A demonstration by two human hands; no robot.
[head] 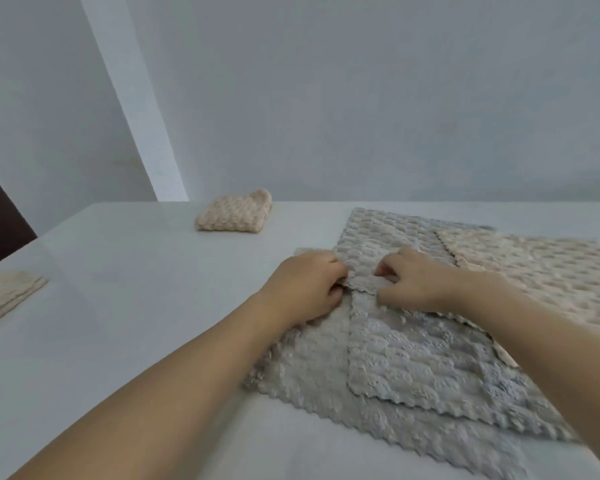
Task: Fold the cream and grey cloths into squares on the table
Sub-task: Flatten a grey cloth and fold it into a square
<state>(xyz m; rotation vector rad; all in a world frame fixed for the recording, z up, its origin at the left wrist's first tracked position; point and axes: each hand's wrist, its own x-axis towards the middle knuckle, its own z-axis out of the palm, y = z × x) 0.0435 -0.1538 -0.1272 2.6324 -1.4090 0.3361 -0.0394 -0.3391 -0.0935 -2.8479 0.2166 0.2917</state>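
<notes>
Several grey textured cloths lie overlapped on the white table (125, 306) in front of me. The top grey cloth (413, 355) lies flat, with its far corner between my hands. My left hand (305, 289) pinches that corner from the left with curled fingers. My right hand (413, 282) grips the same edge from the right. Another grey cloth (388, 230) lies spread behind my hands. A flat cream cloth (541, 268) lies to the right, partly over the grey ones. A folded cream cloth (236, 213) sits as a small square at the table's far side.
A folded cream cloth (4, 299) lies at the table's left edge. The bottom grey cloth (378, 420) reaches toward the near edge. A pale wall (361, 98) stands just behind the table. A dark object (0, 223) shows at the far left.
</notes>
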